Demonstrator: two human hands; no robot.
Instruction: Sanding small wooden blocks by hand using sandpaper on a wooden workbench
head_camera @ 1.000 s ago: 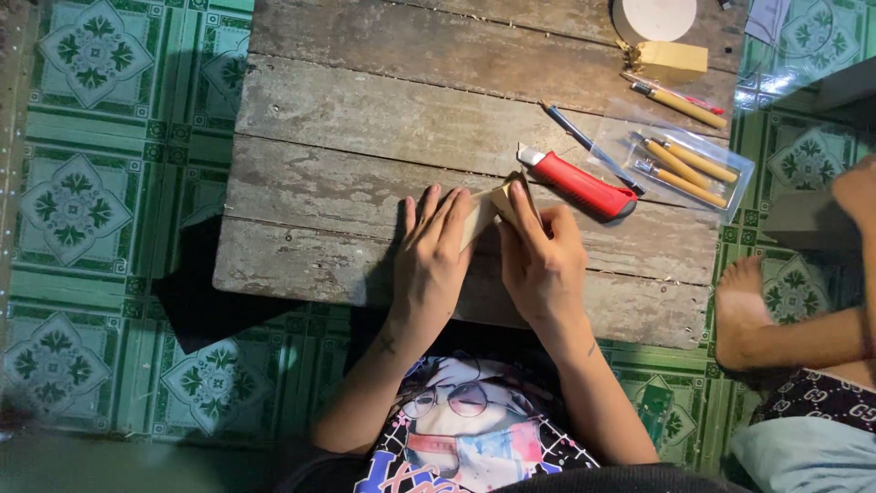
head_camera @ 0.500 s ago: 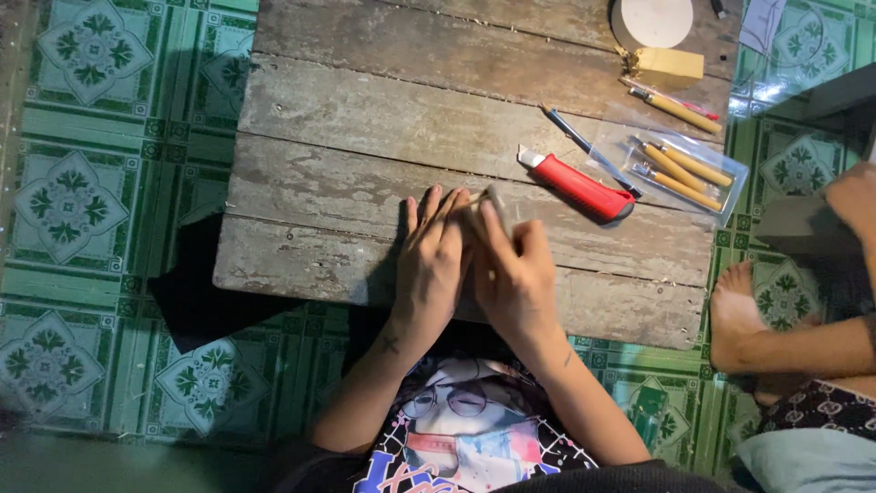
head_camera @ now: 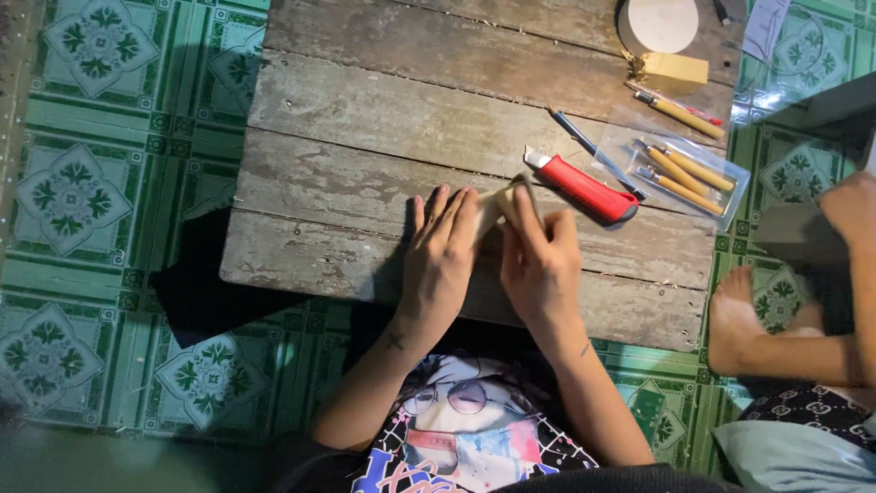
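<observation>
I see a weathered tabletop (head_camera: 383, 100) of rough grey planks, scuffed and flecked with pale shavings, set over green patterned floor tiles (head_camera: 82, 196). My left hand (head_camera: 440, 260) lies flat near the near edge, fingers straight and together, pressing down on a pale wood block (head_camera: 495, 203) that pokes out past the fingertips. My right hand (head_camera: 540, 260) sits just beside it, touching, its grip closed around a small thin tool whose tip shows at the block's far end; I cannot make out what kind of tool it is, since the fingers cover most of it. To the right lies a red utility knife (head_camera: 584, 187), with a slim dark pen (head_camera: 584, 144) beyond it and a clear plastic bag (head_camera: 675, 164) of wooden-handled tools. At the far right edge a yellowish block (head_camera: 673, 69) and a pale round disc (head_camera: 659, 23) are partly cut off. Another person's bare foot (head_camera: 739, 315) rests on the floor at right.
</observation>
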